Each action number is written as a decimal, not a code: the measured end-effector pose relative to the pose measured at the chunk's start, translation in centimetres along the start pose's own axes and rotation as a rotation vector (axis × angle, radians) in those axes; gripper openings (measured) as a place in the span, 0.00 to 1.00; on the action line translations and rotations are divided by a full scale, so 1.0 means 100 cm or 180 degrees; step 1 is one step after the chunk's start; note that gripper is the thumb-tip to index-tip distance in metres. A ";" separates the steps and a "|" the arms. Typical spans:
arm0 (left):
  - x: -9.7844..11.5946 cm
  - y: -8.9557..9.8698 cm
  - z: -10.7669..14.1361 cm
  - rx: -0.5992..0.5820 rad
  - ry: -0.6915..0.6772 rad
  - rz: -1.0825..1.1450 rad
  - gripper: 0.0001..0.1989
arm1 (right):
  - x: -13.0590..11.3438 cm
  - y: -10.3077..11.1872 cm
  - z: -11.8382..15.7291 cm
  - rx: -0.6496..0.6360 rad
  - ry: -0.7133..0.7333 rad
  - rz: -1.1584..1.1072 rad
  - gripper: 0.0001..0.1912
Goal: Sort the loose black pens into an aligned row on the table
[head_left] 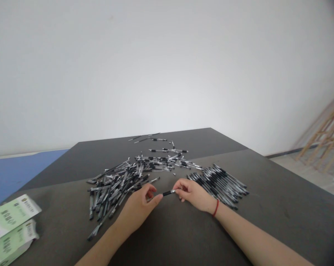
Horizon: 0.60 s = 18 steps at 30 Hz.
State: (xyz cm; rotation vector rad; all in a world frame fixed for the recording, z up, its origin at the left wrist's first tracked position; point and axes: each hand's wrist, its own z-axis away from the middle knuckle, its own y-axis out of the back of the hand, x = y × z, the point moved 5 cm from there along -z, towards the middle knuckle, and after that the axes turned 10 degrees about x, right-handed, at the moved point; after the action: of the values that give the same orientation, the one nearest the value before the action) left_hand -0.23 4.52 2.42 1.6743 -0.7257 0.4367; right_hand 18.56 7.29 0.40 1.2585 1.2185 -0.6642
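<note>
Head view: our left hand (141, 205) and right hand (191, 193) both pinch one pen (168, 193), its ends apparently part-hidden, above the table (280, 207), between a messy pile of pens (115, 190) and a neat row of pens (221, 186).

Pen (168, 193) partly hidden by left grip (141, 206), packets (10, 217) cropped left, wooden frame (325, 137) blurred
</note>
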 end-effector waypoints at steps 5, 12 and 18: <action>-0.026 -0.013 0.001 -0.0563 0.1280 0.1034 0.31 | -0.005 0.004 0.000 0.0052 0.0091 -0.0027 0.03; -0.056 -0.003 0.021 -0.1051 0.1853 0.1893 0.29 | -0.005 0.002 0.000 0.0054 0.0090 -0.0139 0.03; -0.065 -0.010 0.030 -0.0742 0.1693 0.2063 0.29 | -0.010 -0.006 0.002 0.0123 -0.0041 -0.0384 0.04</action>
State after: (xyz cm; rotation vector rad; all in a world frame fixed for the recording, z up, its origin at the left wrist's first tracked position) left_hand -4.66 3.20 -3.12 1.0032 -0.8618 1.1545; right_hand 17.77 6.68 1.11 1.2178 1.2838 -0.7857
